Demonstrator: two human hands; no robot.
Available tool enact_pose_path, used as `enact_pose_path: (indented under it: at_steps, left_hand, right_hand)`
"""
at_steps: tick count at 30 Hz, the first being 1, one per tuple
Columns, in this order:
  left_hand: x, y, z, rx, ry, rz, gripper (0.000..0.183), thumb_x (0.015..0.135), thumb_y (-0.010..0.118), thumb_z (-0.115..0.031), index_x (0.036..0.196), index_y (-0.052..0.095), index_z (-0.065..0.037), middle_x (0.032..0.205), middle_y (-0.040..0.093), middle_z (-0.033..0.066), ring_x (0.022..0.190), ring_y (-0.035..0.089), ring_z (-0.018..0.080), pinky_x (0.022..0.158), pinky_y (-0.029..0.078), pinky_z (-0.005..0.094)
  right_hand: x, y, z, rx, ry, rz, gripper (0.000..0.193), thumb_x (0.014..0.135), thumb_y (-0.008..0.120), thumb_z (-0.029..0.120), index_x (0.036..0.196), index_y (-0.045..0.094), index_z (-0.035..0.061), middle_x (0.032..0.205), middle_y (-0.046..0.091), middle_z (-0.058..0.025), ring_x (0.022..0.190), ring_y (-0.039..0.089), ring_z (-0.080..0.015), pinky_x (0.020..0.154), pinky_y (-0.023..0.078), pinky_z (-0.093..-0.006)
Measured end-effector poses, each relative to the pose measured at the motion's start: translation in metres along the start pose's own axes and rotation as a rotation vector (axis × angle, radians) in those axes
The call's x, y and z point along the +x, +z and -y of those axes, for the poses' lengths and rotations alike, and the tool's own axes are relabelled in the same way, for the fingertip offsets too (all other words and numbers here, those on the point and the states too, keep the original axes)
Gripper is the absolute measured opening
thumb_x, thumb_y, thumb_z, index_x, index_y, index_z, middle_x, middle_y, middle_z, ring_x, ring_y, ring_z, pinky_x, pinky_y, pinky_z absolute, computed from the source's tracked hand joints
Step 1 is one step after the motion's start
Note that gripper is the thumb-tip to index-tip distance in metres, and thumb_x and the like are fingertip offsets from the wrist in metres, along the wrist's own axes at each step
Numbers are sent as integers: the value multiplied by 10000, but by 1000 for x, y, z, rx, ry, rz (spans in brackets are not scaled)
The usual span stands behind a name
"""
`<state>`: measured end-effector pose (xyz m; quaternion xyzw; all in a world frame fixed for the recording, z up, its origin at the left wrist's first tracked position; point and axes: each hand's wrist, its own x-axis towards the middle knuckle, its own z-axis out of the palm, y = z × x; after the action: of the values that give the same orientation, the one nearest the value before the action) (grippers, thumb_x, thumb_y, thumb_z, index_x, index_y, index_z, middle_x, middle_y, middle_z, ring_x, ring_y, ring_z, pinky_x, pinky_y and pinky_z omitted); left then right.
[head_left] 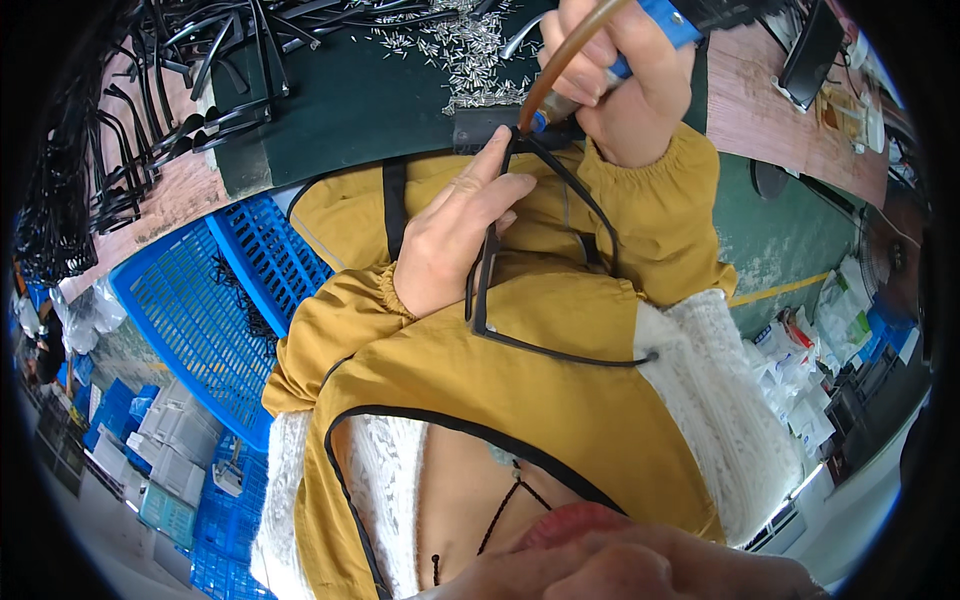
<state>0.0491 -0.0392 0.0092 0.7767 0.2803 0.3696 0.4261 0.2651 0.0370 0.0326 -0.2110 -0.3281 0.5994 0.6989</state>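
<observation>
My left hand (455, 225) is closed on a black eyeglass frame (483, 300), its index finger stretched toward the bench edge. One thin arm of the frame hangs over the mustard apron, and another slants off to the right. My right hand (640, 85) wraps round a blue handheld power screwdriver (668, 22), tilted with its tip down at the frame. A brown hose (575, 45) curves down beside the tool to the same spot. Under that spot lies a dark block (480, 132). Fingers and hose hide the exact contact.
Small silvery metal parts (470, 60) lie heaped on the dark green mat (340, 110). Many black eyeglass arms (150, 110) crowd the bench's left side. Blue plastic baskets (180, 300) stand below it at left. A dark upright device (810, 55) sits at far right, with white bags (790, 380) below.
</observation>
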Motion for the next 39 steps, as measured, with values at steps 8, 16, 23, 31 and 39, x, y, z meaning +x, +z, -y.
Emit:
enact_pose_path:
  at_steps: [8, 16, 23, 31, 39]
  left_hand:
    - [1, 1, 4, -69, -18, -68, 377, 818, 615, 161, 1165, 664, 21, 1299, 640, 321, 1197, 670, 427, 944, 555, 387]
    - [20, -22, -29, -1050, -824, -97, 402, 1057, 537, -301, 1269, 553, 40, 757, 655, 128, 677, 690, 238, 599, 546, 295]
    - [4, 3, -12, -1559, -1308, 47, 430, 1042, 576, -295, 1383, 504, -45, 762, 643, 62, 636, 670, 179, 451, 492, 260]
    - [-5, 8, -6, -1451, -1373, -33, 429, 987, 650, -224, 1385, 546, -104, 761, 607, 18, 583, 531, 106, 511, 415, 221]
    - [0, 11, 7, -1550, -1253, 1, 355, 946, 719, -268, 1231, 568, -120, 788, 667, 35, 587, 591, 111, 481, 405, 230]
  right_hand:
    - [-2, -11, -9, 39, 14, -87, 129, 1049, 594, 194, 984, 534, 100, 674, 428, 11, 491, 409, -81, 427, 310, -230]
    - [-6, -14, 28, 16, -185, -79, 150, 1031, 610, 251, 1080, 544, 125, 702, 408, 23, 552, 413, -91, 443, 342, -236]
    - [-50, 5, 4, -147, -146, 112, 214, 1061, 540, 237, 1230, 516, 108, 802, 460, -15, 607, 428, -113, 512, 370, -248]
    - [-46, 20, 9, -74, -180, 93, 209, 1021, 582, 73, 1215, 506, 92, 776, 532, -65, 571, 480, -138, 503, 416, -275]
    - [-49, 21, 1, -108, -170, 61, 200, 1029, 593, 116, 1209, 509, 92, 797, 527, -57, 577, 467, -127, 501, 409, -256]
